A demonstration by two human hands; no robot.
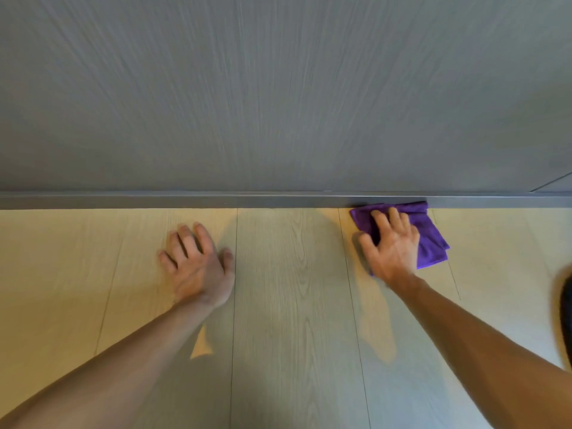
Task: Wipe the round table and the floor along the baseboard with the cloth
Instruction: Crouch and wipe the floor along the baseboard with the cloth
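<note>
A folded purple cloth [430, 239] lies on the pale wood-plank floor [288, 305], its far edge pushed against the grey baseboard [185, 201]. My right hand [391, 246] presses flat on the cloth with fingers spread, covering its left half. My left hand [198, 264] rests palm down on the bare floor to the left, fingers apart, holding nothing. The round table is out of view.
A grey wood-grain wall panel [278, 88] rises above the baseboard and fills the upper half of the view. A dark rounded object [565, 311] cuts in at the right edge. Floor planks stretch left and right along the wall.
</note>
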